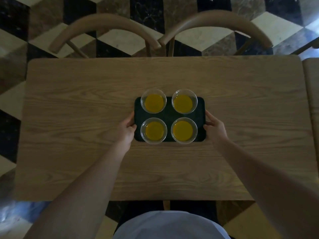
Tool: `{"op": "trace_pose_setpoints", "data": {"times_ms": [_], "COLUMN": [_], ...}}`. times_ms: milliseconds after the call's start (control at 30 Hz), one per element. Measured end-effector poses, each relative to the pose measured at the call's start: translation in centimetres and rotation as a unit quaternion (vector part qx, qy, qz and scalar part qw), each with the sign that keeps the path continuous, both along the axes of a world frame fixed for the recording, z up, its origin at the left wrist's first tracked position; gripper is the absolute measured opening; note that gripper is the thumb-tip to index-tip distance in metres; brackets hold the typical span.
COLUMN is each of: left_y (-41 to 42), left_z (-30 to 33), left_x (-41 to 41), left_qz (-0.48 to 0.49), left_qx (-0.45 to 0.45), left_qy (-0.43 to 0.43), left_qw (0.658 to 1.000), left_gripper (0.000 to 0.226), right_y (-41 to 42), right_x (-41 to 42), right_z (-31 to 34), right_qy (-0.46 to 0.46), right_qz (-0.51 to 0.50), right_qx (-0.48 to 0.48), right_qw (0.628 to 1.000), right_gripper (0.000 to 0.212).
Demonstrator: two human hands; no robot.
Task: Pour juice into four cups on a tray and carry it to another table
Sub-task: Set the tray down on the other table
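Note:
A dark rectangular tray (pixel 169 116) is over the middle of a wooden table (pixel 86 118). Several clear cups stand on it in two rows, each holding orange juice: far left (pixel 153 101), far right (pixel 184 101), near left (pixel 153 130), near right (pixel 184 130). My left hand (pixel 126 130) grips the tray's left edge, thumb on top of the rim. My right hand (pixel 214 128) grips the right edge the same way. Whether the tray rests on the table or hangs just above it cannot be told.
Two wooden chairs with curved backs (pixel 103 30) (pixel 215 26) stand at the table's far side. Another wooden table edge (pixel 311 100) adjoins on the right. The floor (pixel 17 23) has a black, brown and cream cube pattern.

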State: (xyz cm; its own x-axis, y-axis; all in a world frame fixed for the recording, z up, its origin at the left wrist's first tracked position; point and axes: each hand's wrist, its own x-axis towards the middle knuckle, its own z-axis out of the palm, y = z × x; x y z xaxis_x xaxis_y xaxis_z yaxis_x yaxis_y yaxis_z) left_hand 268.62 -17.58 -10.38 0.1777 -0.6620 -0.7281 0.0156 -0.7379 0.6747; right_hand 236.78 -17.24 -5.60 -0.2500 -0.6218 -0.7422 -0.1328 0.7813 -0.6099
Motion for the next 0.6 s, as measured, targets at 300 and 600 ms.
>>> {"op": "trace_pose_setpoints", "data": {"times_ms": [300, 600], "left_y": [-0.2, 1.1], "left_z": [-1.0, -1.0], "left_x": [0.2, 0.2], "left_qz": [0.017, 0.023], "left_qx": [0.015, 0.006], "left_qy": [0.011, 0.03], "left_qw": [1.0, 0.999], "left_gripper": [0.06, 0.062], "right_y": [-0.2, 0.7], "right_x": [0.3, 0.6], "right_z": [0.2, -0.3], "right_qy": [0.025, 0.043], "right_qz": [0.015, 0.03], "right_qx": [-0.009, -0.038], "right_qw": [1.0, 0.998], "right_gripper": [0.078, 0.074]}}
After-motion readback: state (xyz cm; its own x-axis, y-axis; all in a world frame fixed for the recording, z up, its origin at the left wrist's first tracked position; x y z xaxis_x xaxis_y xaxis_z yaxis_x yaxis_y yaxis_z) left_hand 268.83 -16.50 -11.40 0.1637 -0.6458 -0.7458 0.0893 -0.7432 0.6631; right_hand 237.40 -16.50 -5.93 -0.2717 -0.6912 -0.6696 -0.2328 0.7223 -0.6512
